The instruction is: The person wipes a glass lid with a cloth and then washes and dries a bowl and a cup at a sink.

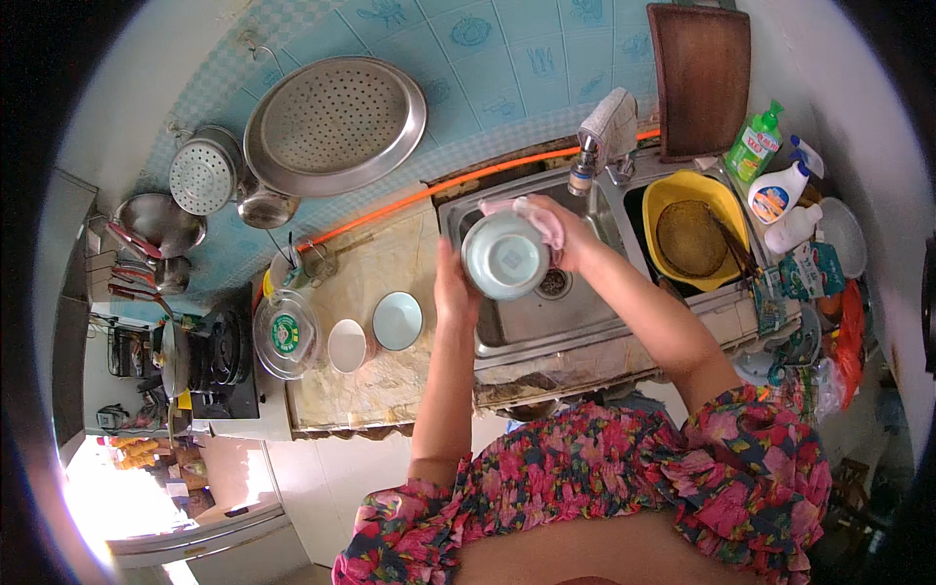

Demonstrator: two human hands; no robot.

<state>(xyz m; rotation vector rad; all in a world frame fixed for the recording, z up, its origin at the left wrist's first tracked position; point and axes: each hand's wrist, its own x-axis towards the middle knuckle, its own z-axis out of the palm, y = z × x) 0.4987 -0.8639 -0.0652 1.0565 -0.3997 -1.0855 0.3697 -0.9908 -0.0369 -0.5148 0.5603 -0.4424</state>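
Observation:
Over the steel sink (pixel 512 329), a pale blue-green bowl (pixel 506 256) is held with its base ring facing up towards me. My left hand (pixel 456 281) grips the bowl's left side, thumb up along the rim. A pink cloth (pixel 542 221) lies between my right hand (pixel 567 230) and the bowl's upper right side. Left of the sink, on the counter, stand an upright light blue bowl (pixel 398 321) and a whitish cup (pixel 349 346), close together. Beside them lies a clear round lid (pixel 287 334) with a green label.
The faucet (pixel 582 172), draped with a cloth, rises behind the sink. A yellow basin (pixel 662 191) holding a strainer fills the right bowl. Bottles, including a green pump bottle (pixel 755 150), crowd the right edge. A stove (pixel 227 365) is at the left; steel pans hang on the tiled wall.

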